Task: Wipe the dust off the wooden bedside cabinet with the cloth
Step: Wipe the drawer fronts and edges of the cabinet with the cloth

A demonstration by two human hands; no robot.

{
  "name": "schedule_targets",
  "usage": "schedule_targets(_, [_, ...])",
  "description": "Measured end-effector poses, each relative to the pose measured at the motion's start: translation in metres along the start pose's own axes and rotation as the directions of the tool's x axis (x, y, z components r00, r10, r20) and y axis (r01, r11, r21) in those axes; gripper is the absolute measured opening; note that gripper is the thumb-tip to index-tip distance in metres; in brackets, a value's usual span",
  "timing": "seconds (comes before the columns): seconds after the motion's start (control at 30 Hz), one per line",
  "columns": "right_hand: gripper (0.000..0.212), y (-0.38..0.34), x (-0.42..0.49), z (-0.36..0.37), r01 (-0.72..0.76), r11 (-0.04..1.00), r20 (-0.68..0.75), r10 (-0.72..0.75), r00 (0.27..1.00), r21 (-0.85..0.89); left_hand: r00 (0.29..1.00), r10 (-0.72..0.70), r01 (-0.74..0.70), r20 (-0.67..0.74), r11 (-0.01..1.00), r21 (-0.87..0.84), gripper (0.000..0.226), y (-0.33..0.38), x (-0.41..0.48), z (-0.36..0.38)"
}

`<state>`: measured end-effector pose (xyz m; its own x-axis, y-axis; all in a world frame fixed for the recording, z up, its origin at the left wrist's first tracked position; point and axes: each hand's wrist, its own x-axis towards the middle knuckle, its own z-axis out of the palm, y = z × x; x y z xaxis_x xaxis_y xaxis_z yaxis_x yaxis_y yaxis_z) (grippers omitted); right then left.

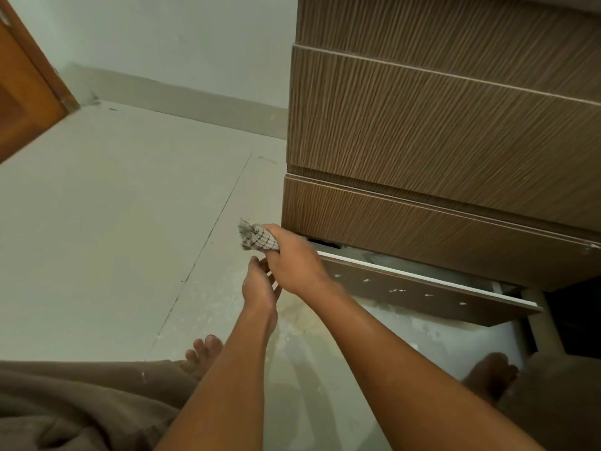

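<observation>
The wooden bedside cabinet [439,125] fills the upper right, with ribbed brown drawer fronts stacked one above another. Below its lowest drawer front a loose brown base panel [422,296] tilts outward toward the floor. My right hand [292,258] is at the cabinet's lower left corner, closed around a bunched grey cloth [257,237] with dark check lines; the cloth sticks out past my fingers. My left hand [260,284] sits just under the right one, fingers slightly spread, touching the panel's left end. Whether it grips the panel cannot be told.
Pale tiled floor [130,222] spreads to the left, with a skirting board along the white wall. An orange-brown wooden door [22,92] stands at the upper left. My bare feet [203,351] and brown garment [81,405] are at the bottom. Dusty marks lie under the cabinet.
</observation>
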<state>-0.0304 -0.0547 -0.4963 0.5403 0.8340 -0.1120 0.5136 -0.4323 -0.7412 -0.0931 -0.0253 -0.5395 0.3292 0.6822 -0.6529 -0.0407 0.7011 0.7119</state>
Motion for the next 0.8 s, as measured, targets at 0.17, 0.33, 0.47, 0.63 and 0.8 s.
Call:
schedule_targets(0.17, [0.059,-0.007,-0.013,-0.015,0.117,0.992,-0.104,-0.113,0.988,0.04,1.0,-0.009,0.009,-0.016,1.0,-0.004,0.042,-0.002,0.004,-0.001])
schedule_targets(0.33, [0.043,0.0,-0.022,-0.002,0.09,0.977,-0.201,-0.129,0.971,-0.196,1.0,0.005,-0.005,-0.001,1.0,0.009,0.036,-0.002,0.004,-0.001])
schedule_targets(0.47, [0.039,0.004,-0.018,0.01,0.008,0.993,-0.213,-0.033,0.976,-0.116,1.0,-0.027,0.027,-0.002,1.0,0.0,0.041,-0.001,0.005,-0.002])
schedule_targets(0.63, [0.043,-0.002,-0.003,0.006,-0.025,0.996,-0.059,0.031,0.998,0.091,1.0,-0.021,0.021,-0.018,1.0,0.014,0.04,0.001,0.001,-0.002])
schedule_targets(0.8, [0.034,-0.012,-0.008,-0.021,0.014,0.822,-0.02,-0.003,1.0,0.569,1.0,0.015,-0.015,0.001,0.994,0.108,0.028,0.004,-0.001,0.001])
